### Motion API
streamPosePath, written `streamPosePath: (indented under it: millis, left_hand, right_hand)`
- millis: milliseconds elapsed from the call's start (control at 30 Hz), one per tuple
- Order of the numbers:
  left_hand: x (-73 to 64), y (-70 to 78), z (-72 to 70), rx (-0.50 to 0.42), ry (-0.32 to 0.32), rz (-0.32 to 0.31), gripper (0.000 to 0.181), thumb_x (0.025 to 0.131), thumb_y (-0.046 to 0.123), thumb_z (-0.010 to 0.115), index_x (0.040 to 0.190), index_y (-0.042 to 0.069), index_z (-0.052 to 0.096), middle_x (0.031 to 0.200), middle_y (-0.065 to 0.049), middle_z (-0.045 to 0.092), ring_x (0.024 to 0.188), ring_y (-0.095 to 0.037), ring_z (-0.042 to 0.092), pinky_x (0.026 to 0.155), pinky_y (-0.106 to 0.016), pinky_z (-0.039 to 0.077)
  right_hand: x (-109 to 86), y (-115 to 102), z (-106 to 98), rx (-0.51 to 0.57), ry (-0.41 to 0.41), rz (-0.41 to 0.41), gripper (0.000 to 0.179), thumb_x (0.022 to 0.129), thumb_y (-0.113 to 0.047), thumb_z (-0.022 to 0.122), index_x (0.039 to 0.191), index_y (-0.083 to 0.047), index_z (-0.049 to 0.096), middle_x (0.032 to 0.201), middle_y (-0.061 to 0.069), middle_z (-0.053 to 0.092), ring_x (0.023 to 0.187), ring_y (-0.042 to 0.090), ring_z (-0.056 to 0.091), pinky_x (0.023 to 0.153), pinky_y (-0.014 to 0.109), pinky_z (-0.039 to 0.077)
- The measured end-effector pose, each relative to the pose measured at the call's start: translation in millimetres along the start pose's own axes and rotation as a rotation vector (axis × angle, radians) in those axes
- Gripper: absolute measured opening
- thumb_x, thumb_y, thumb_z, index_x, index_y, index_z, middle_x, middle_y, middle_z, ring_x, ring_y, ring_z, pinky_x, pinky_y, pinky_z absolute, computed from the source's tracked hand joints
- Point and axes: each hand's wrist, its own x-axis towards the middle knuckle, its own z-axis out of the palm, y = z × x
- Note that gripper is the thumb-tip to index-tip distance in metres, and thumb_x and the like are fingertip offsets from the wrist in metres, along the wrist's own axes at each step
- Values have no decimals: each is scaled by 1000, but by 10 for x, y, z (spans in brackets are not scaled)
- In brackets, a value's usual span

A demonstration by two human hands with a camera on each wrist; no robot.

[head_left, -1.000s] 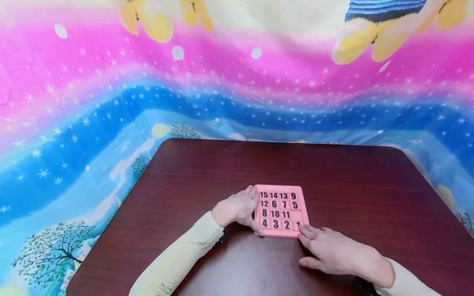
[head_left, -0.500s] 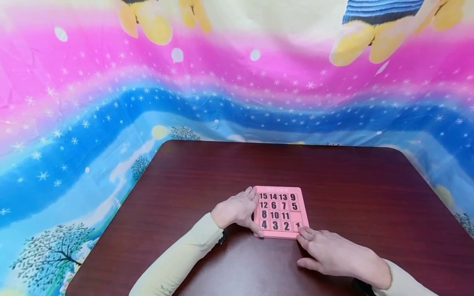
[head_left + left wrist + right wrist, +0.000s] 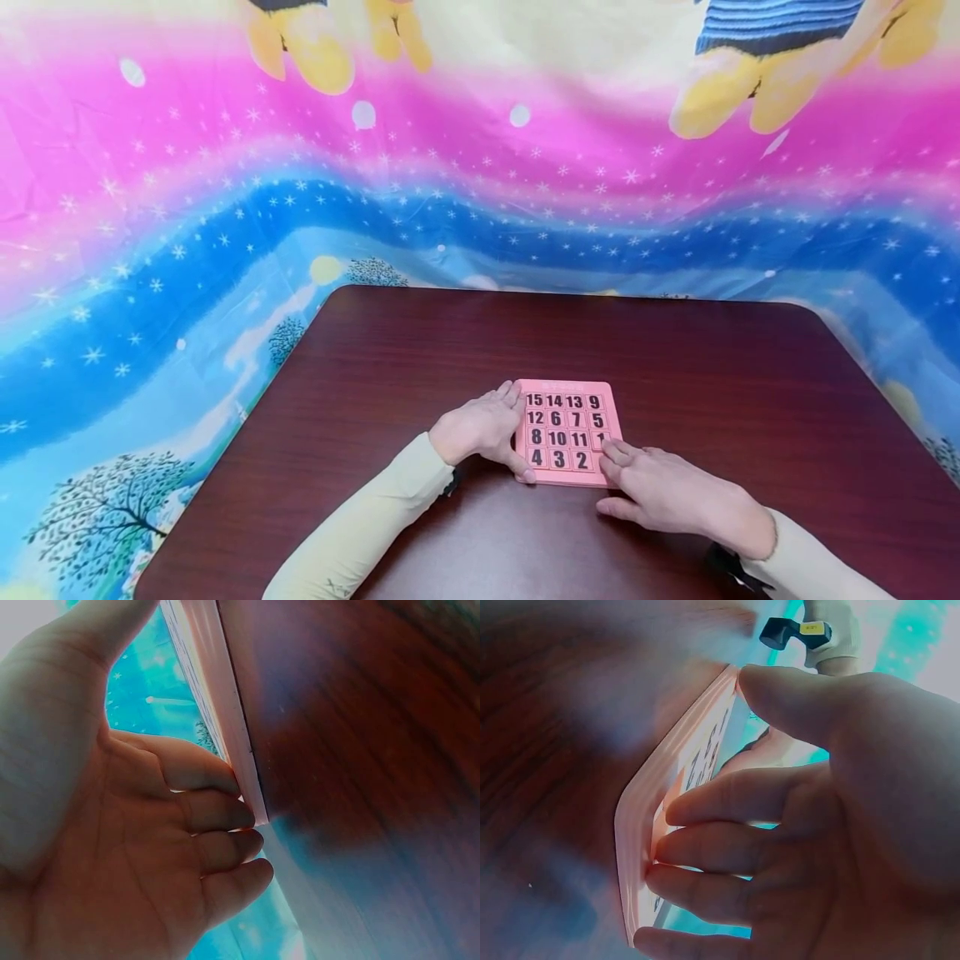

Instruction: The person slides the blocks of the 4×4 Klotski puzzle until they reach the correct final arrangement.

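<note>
A pink number sliding puzzle (image 3: pixel 564 478) lies flat on the dark wooden table. My left hand (image 3: pixel 480 427) rests along its left side, fingers near the far corner and thumb at the near corner. In the left wrist view, left fingertips (image 3: pixel 234 825) touch the puzzle's edge. My right hand (image 3: pixel 667 492) reaches in from the right with extended fingers, touching the tile marked 1 (image 3: pixel 601 439) in the third row. Beneath that tile, the bottom-right slot is partly hidden by the hand. The right wrist view shows the right fingers (image 3: pixel 712 844) over the puzzle's rim (image 3: pixel 636 825).
The brown table (image 3: pixel 450 350) has rounded corners and carries a bright light reflection near its front. Behind it hangs a pink and blue patterned cloth (image 3: pixel 480 167). A black wrist device (image 3: pixel 795 631) with a yellow label is on the left forearm.
The tile marked 1 has slid from the bottom-right corner up into the third row, under 5. My right hand has moved slightly away from the front edge with it. The left hand stays put.
</note>
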Motion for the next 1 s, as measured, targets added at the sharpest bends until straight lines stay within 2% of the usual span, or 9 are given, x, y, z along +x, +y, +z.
streamPosePath:
  millis: [267, 467, 667, 1000]
  left_hand:
    - [-3, 2, -12, 4, 5, -3, 128, 64, 80, 70, 156, 6, 21, 166, -12, 11, 154, -23, 12, 126, -32, 18]
    - [9, -13, -14, 22, 14, -3, 128, 65, 80, 69, 156, 4, 21, 165, -14, 12, 154, -24, 13, 126, -32, 19]
    - [12, -15, -11, 17, 14, -5, 128, 65, 80, 69, 156, 5, 20, 166, -13, 11, 154, -24, 13, 126, -32, 18]
    - [11, 3, 7, -10, 2, 1, 127, 65, 78, 71, 156, 6, 21, 166, -13, 11, 154, -24, 12, 126, -33, 18]
  right_hand:
    - [-32, -76, -37, 2, -40, 12, 68, 93, -55, 57, 135, -1, 57, 143, 21, 52, 133, 37, 51, 99, 58, 49]
    - [-15, -192, -49, 5, -59, -26, 67, 94, -54, 56, 138, -3, 55, 147, 18, 51, 137, 35, 47, 104, 57, 46]
    - [9, -214, 8, -36, -35, -50, 67, 94, -54, 56, 137, -4, 56, 143, 16, 55, 135, 35, 50, 103, 56, 48]
    - [-34, -153, 17, -11, -32, -31, 63, 94, -53, 57, 135, -6, 59, 141, 15, 57, 133, 31, 52, 100, 54, 50]
